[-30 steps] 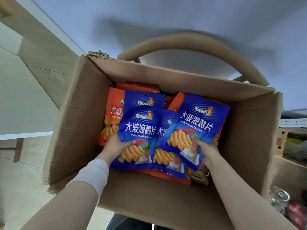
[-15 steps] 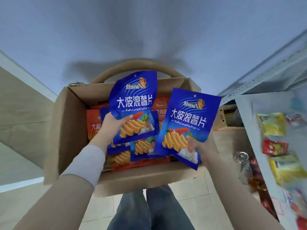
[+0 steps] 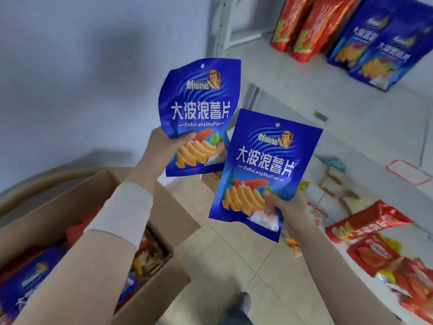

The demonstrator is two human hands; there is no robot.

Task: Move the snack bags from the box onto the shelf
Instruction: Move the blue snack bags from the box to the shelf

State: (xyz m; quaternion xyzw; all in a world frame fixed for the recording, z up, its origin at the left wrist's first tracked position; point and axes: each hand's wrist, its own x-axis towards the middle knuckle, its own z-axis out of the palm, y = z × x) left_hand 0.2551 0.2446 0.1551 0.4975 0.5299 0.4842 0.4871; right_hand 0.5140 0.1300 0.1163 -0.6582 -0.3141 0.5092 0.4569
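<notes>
box (image 3: 150,296) lower left | left-hand bag (image 3: 199,109) up-left behind right-hand bag (image 3: 264,165) | shelf (image 3: 304,90) right, stocked bags (image 3: 365,41) on it

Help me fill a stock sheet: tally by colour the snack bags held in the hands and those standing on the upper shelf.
Blue chip bags: 4. These are the left-hand bag gripped by the left hand, the right-hand bag gripped by the right hand, and two shelved blue bags on the upper shelf.
Red bags: 2. Both shelved red bags show their fronts; any behind are hidden.
Total: 6
</notes>
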